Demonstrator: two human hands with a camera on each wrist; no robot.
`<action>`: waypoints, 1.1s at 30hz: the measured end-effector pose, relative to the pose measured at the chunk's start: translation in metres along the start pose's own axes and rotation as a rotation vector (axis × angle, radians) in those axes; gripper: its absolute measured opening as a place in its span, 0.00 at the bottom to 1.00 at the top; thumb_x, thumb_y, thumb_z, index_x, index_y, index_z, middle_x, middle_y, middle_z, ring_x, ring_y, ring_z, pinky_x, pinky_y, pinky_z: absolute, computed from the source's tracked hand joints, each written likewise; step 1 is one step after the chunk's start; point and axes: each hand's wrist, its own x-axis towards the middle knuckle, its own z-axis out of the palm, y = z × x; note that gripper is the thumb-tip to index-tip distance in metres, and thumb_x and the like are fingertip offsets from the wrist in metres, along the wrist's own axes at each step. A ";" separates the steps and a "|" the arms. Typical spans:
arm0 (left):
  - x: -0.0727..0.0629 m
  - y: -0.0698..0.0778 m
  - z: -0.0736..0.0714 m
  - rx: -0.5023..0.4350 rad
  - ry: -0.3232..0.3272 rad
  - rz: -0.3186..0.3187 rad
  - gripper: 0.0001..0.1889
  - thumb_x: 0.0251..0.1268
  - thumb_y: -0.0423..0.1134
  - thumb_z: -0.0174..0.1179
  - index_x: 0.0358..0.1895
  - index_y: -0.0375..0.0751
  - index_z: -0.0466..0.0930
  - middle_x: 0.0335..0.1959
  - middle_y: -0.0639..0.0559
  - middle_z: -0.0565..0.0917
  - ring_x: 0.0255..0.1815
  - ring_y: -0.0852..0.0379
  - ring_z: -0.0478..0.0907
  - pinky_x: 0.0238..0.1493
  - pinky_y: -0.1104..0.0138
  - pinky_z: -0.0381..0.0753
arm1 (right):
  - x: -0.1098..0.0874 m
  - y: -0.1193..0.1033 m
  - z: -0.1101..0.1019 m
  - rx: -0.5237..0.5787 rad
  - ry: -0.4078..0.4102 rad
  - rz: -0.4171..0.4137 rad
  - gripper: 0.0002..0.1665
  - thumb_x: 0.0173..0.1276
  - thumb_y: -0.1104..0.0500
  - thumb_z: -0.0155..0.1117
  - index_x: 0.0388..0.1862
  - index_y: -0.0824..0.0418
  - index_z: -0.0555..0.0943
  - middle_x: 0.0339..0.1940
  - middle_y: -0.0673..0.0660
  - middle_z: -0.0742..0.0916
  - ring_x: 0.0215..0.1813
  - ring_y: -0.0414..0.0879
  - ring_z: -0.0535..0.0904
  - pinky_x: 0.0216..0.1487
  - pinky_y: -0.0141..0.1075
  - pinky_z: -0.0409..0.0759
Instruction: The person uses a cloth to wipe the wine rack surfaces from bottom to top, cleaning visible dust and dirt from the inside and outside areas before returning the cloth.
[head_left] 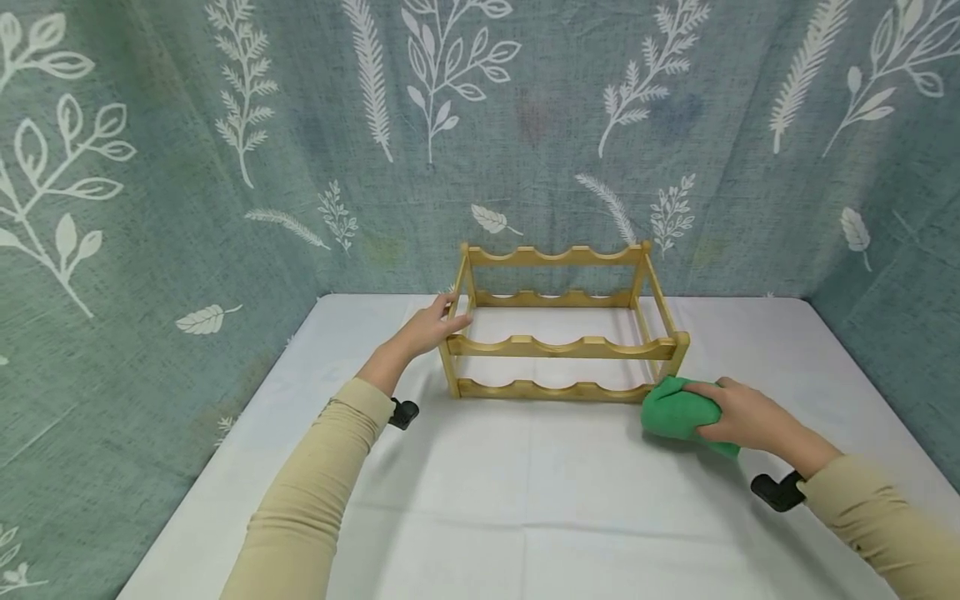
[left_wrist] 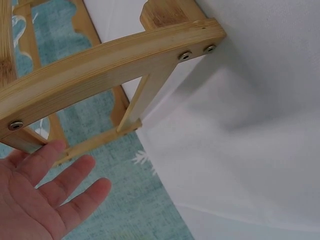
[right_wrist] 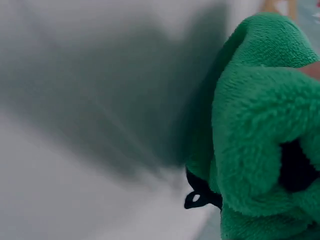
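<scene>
Wooden rack: stands at the far middle of the desk, which is covered in white fabric. Two tiers, near and far rails all scalloped along the upper edge; white fabric and curtain show through the open frame. Metal fasteners sit in the left end.

Left hand: at the rack's upper left side. Thumb lies inside the side bar, the rest outside, pinching it; three fingers visible from the left wrist are extended and spread.

Right hand: fingers curled around a bunched green cloth, thumb on the near side. Cloth meets the rack's near right lower corner. Pile is fleecy; a small black loop shows at its edge, attachment unclear.

Surroundings: grey-green curtain with white leaf and branch print, behind the desk and down both sides. Beige sleeves on both arms; a black fitting at each wrist.
</scene>
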 end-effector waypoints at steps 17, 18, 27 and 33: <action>-0.002 0.001 -0.002 0.010 0.006 0.017 0.42 0.63 0.65 0.44 0.73 0.47 0.42 0.71 0.38 0.54 0.70 0.42 0.53 0.65 0.49 0.57 | -0.012 -0.040 -0.032 -0.079 0.177 -0.006 0.40 0.50 0.53 0.69 0.62 0.64 0.68 0.41 0.73 0.75 0.36 0.59 0.77 0.30 0.48 0.76; -0.002 0.001 -0.002 0.010 0.007 0.017 0.42 0.63 0.65 0.44 0.73 0.47 0.42 0.71 0.38 0.54 0.70 0.42 0.53 0.65 0.49 0.57 | -0.010 -0.041 -0.031 -0.082 0.182 -0.010 0.40 0.50 0.53 0.70 0.62 0.65 0.68 0.41 0.73 0.75 0.37 0.60 0.77 0.31 0.49 0.76; 0.000 0.001 -0.001 0.006 0.013 0.012 0.41 0.63 0.64 0.44 0.73 0.47 0.43 0.71 0.39 0.54 0.70 0.42 0.54 0.66 0.49 0.57 | 0.007 -0.069 -0.022 -0.092 0.212 -0.013 0.41 0.50 0.53 0.71 0.63 0.62 0.68 0.44 0.73 0.75 0.40 0.63 0.77 0.32 0.50 0.77; -0.001 0.002 0.001 0.007 0.009 0.004 0.41 0.63 0.64 0.43 0.73 0.48 0.41 0.71 0.39 0.54 0.70 0.42 0.53 0.65 0.49 0.57 | 0.024 -0.093 -0.012 -0.049 0.220 -0.055 0.38 0.52 0.53 0.67 0.63 0.60 0.69 0.45 0.72 0.76 0.39 0.59 0.77 0.28 0.46 0.77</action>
